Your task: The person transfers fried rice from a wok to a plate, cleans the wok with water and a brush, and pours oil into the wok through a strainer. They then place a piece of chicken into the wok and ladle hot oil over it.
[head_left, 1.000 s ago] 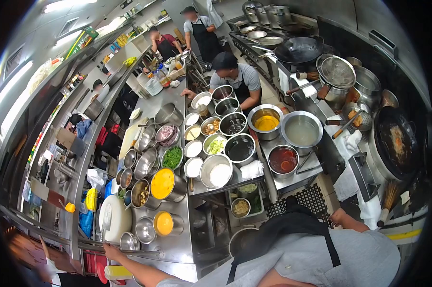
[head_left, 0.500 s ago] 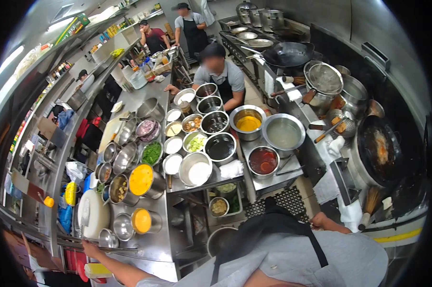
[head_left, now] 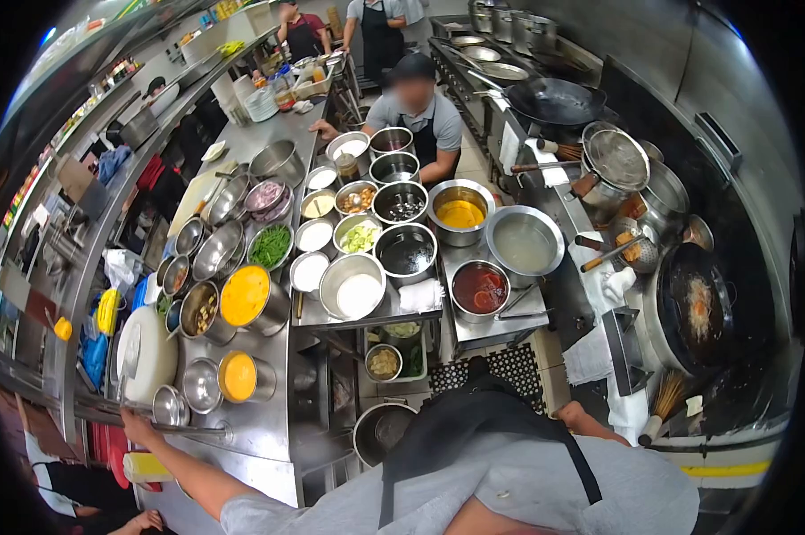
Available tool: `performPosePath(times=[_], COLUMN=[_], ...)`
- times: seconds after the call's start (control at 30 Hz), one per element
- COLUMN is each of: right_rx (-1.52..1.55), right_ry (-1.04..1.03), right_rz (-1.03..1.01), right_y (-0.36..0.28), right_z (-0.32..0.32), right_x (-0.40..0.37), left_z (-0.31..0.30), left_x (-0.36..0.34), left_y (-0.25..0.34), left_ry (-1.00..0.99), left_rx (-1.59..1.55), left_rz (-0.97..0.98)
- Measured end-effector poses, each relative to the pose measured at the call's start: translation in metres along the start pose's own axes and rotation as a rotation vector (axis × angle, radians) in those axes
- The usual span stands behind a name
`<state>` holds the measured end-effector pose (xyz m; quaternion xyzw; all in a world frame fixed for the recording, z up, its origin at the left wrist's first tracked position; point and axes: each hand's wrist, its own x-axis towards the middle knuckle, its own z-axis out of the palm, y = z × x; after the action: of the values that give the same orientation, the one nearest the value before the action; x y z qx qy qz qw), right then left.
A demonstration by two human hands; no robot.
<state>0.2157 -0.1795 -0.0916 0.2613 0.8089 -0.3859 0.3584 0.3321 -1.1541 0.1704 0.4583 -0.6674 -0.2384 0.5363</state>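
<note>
Counter (head_left: 264, 412): bowl (head_left: 171, 407) beside left hand (head_left: 139, 429)
Left hand: at rail (head_left: 202, 432); finger grip cannot be told
Right hand (head_left: 578, 417): finger spread cannot be told
Cloth (head_left: 634, 403): between right hand and brush (head_left: 668, 393)

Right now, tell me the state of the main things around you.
Left hand: at the metal rail, grip unclear
Right hand: in view, grip unclear
Near wok: uncovered, food inside
Far wok: uncovered, upright
Large yellow-filled pot: uncovered, filled near the rim
Small yellow-filled pot: uncovered
Pot of red liquid: uncovered
Greens: cut up
</note>
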Motion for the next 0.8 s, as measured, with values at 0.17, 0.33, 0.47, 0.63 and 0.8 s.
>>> performPosePath(times=[0.17, 0.33, 0.47, 0.63, 0.8], right_rx=[0.057, 0.005, -0.032, 0.153, 0.075], right_ry=[0.013, 0.055, 0.046, 0.040, 0.027], right_rz=[-0.072, 0.044, 0.034, 0.093, 0.099], right_y=[0.004, -0.021, -0.004, 0.012, -0.003], right_z=[0.000, 0.000, 0.003, 0.009, 0.002], right_x=[0.001, -0.021, -0.005, 0.009, -0.002], left_z=[-0.003, -0.003, -0.003, -0.003, -0.002], left_x=[-0.030, -0.025, -0.015, -0.012, -0.023], left_y=[0.045, 0.035, 0.021, 0.025, 0.042], left_ry=[0.018, 0.013, 0.015, 0.006, 0.032], left_rx=[-0.361, -0.250, -0.234, -0.205, -0.335], left_rz=[-0.260, -0.131, -0.130, -0.185, -0.310])
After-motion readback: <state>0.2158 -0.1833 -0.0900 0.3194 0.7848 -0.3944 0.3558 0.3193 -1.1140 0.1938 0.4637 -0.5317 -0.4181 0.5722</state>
